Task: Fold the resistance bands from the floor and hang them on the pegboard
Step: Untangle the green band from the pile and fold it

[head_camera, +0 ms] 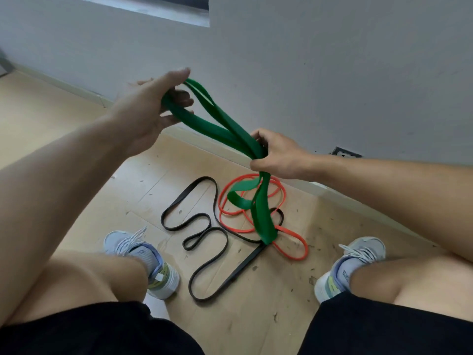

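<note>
The green band (225, 124) is held off the floor (276, 290), gathered in several strands between both hands. Its upper loops are draped over the left hand (151, 108) at 11 o'clock, whose fingers are spread and only loosely bent. The strands are clamped in the curled fingers of the right hand (279, 157) near centre, and the tail hangs down to 6 o'clock of it. An orange band (294, 248) and a black band (202, 272) are noted lying below, overlapping.
</note>
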Action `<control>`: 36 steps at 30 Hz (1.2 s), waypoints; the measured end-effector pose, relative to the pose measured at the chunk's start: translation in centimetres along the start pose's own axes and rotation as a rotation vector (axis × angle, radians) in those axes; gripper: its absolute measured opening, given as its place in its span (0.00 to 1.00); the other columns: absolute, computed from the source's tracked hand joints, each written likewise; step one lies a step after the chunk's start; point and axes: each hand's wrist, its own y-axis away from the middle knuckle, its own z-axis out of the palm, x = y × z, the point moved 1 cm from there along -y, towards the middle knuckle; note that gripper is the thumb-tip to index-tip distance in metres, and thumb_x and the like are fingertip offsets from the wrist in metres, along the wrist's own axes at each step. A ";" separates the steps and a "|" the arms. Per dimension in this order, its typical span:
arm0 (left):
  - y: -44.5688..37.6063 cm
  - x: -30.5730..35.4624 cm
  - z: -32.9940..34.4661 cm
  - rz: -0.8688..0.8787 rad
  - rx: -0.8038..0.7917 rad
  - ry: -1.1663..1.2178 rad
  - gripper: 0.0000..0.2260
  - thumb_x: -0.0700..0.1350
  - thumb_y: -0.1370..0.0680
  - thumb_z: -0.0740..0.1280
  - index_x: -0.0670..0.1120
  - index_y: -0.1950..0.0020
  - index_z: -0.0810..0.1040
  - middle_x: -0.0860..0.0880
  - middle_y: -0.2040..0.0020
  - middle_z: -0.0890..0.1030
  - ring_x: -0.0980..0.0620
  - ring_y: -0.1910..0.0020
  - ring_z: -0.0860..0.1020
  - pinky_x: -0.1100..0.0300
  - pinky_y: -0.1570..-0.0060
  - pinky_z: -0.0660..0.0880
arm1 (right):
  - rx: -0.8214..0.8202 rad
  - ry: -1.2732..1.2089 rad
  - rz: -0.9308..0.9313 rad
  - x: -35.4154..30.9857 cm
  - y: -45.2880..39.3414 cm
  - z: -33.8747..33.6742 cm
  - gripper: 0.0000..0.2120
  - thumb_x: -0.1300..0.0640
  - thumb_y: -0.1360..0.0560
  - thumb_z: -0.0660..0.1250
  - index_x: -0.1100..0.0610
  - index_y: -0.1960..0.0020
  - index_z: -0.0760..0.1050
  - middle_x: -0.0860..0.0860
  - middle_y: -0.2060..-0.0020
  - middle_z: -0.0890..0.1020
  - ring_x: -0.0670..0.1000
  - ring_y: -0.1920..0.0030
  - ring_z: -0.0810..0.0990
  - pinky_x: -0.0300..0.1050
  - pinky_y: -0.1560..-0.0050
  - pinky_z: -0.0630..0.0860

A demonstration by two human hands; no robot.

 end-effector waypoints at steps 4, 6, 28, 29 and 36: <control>-0.5 -2.2 -0.3 -0.255 0.160 -0.125 0.03 0.38 0.24 0.61 0.44 0.52 0.73 0.42 0.46 0.76 0.47 0.52 0.78 0.54 0.41 0.78 | 0.043 -0.184 0.060 0.4 0.2 -1.0 0.27 0.58 0.33 0.83 0.52 0.41 0.71 0.51 0.52 0.85 0.49 0.57 0.85 0.40 0.61 0.80; -0.4 -3.4 -0.2 -0.263 0.178 -0.448 0.11 0.36 0.25 0.64 0.42 0.44 0.75 0.42 0.39 0.77 0.46 0.45 0.77 0.52 0.37 0.75 | 0.032 -0.169 0.064 0.0 0.5 -0.9 0.29 0.56 0.35 0.84 0.52 0.43 0.70 0.51 0.50 0.85 0.50 0.55 0.85 0.40 0.60 0.80; 3.1 -4.2 8.5 0.001 -0.539 -1.496 0.30 0.57 0.37 0.82 0.47 0.40 0.78 0.50 0.57 0.79 0.51 0.61 0.74 0.60 0.66 0.69 | -0.244 -0.110 -0.083 -0.3 1.8 0.2 0.31 0.55 0.43 0.87 0.52 0.52 0.68 0.53 0.60 0.81 0.58 0.60 0.83 0.62 0.56 0.80; 3.1 -4.0 8.5 0.014 -0.517 -1.484 0.23 0.56 0.36 0.82 0.46 0.48 0.82 0.51 0.63 0.78 0.51 0.65 0.73 0.60 0.69 0.67 | -0.241 -0.141 -0.066 -0.1 1.8 0.1 0.31 0.57 0.42 0.87 0.53 0.49 0.69 0.53 0.58 0.81 0.55 0.58 0.82 0.62 0.52 0.81; 3.7 -2.4 7.1 0.120 -0.430 -1.229 0.12 0.55 0.32 0.80 0.49 0.60 0.84 0.54 0.75 0.76 0.59 0.77 0.71 0.69 0.79 0.62 | -0.378 0.082 -0.028 0.7 2.4 -1.0 0.18 0.53 0.30 0.82 0.45 0.43 0.81 0.46 0.46 0.86 0.45 0.42 0.83 0.52 0.34 0.78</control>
